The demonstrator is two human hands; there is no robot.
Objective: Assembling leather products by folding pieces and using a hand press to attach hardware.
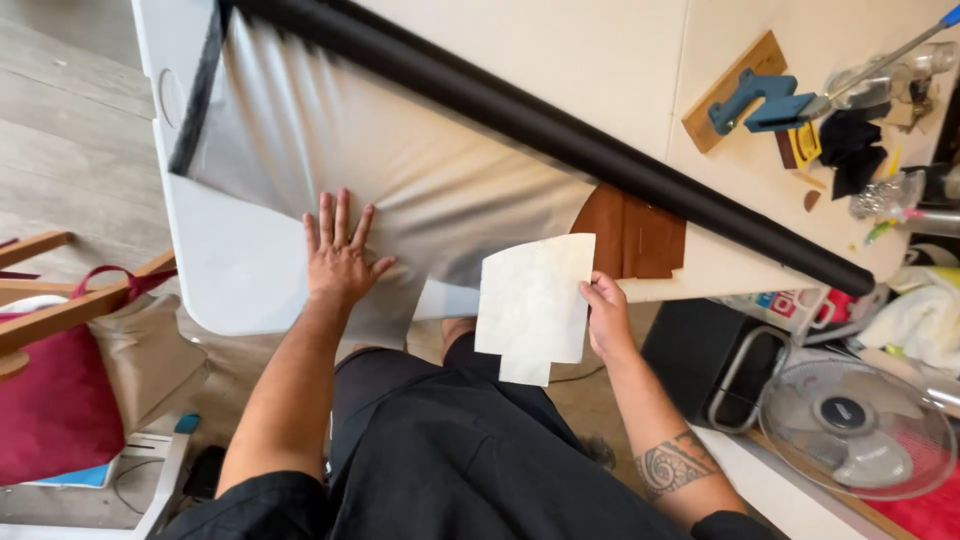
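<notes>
- Head view: the left hand (340, 258) lies flat, fingers spread apart, pressing the grey sheet (400, 170) unrolled from the black roll (560, 130) on the white table (230, 280).
- The right hand (606, 318) pinches the pale paper template (533, 300) at its right edge, held over the table's near edge.
- Brown leather pieces (640, 235) lie just beyond the template, beside the roll.

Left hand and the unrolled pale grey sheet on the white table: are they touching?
Touching. The head view shows the left hand pressed flat, fingers spread, on the pale grey sheet, with no gap beneath the palm. The right hand holds a cream paper template.
</notes>
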